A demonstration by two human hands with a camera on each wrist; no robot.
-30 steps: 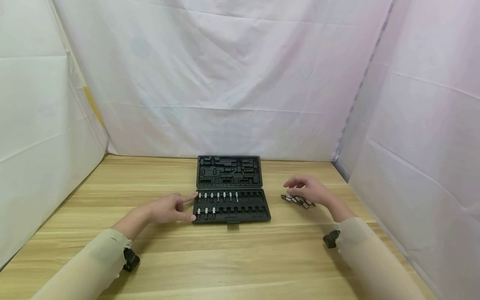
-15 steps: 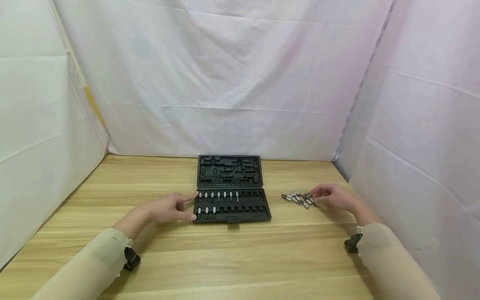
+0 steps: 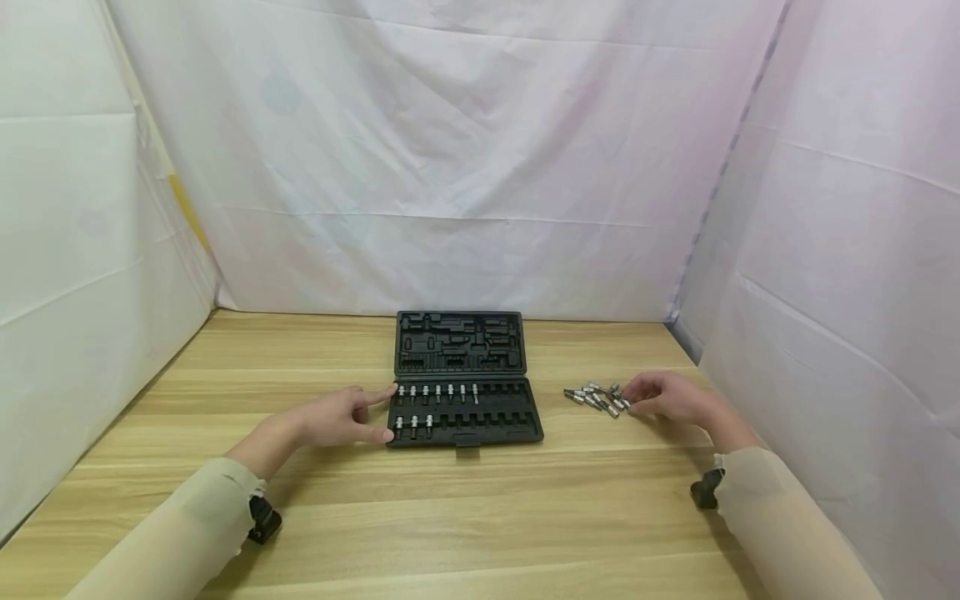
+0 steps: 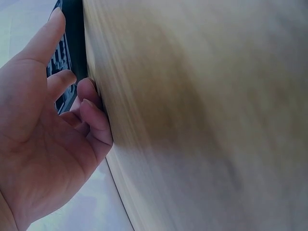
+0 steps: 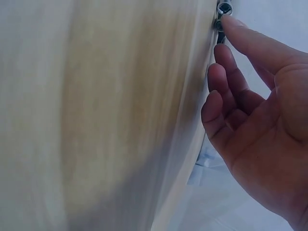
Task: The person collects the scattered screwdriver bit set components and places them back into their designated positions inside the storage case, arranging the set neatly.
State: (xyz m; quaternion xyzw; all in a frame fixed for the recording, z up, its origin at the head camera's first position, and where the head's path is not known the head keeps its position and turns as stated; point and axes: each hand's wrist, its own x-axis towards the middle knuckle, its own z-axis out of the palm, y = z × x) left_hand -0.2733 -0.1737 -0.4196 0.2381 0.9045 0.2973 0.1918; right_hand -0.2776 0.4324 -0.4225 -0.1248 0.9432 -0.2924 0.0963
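A black tool case [image 3: 465, 433] lies unfolded on the table, lid at the back. Silver bit sockets [image 3: 413, 423] stand in the left part of its two rows; slots to the right are bare. My left hand [image 3: 339, 417] touches its left side, straight index finger at the tray's rear corner, thumb at the front corner, other fingers bent. Right of the case lies a small pile of loose bit sockets [image 3: 596, 398]. My right hand [image 3: 671, 397] is at the pile's right end, thumb tip overlapping a socket [image 5: 224, 8] in the right wrist view. I cannot tell whether it pinches one.
The wooden table [image 3: 450, 517] carries the case and the pile. White cloth [image 3: 450, 167] hangs behind it and along both sides. A dark wrist camera [image 3: 262, 518] is strapped at the left sleeve [image 3: 176, 521], another at the right sleeve [image 3: 780, 517].
My right hand has moved right and lower, from above the pile to its right end, then stayed nearly still. A socket by its fingertips has turned slightly. My left hand and the case hold their place.
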